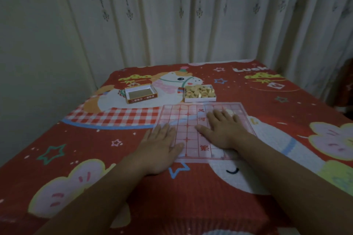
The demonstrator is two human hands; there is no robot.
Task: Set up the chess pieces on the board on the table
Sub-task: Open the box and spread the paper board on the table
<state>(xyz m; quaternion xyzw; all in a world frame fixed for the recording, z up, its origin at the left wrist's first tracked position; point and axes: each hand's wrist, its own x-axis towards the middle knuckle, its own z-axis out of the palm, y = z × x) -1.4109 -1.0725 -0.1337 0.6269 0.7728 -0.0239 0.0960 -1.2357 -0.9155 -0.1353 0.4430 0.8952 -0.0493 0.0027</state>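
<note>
A thin, see-through chess board sheet [191,118] with a red grid lies flat on the red cartoon tablecloth [286,116]. My left hand [159,146] rests palm down on the sheet's left edge, fingers spread. My right hand [222,129] lies flat on the right half of the sheet. Neither hand holds anything. Just behind the sheet stands a white box [200,99] filled with several round wooden chess pieces [198,91]. One pale piece [230,112] sits on the sheet near my right fingertips.
An empty red-sided box lid [141,93] lies to the left of the box of pieces. A pale patterned curtain [191,15] hangs behind the table's far edge. A dark object [348,86] shows at the right edge.
</note>
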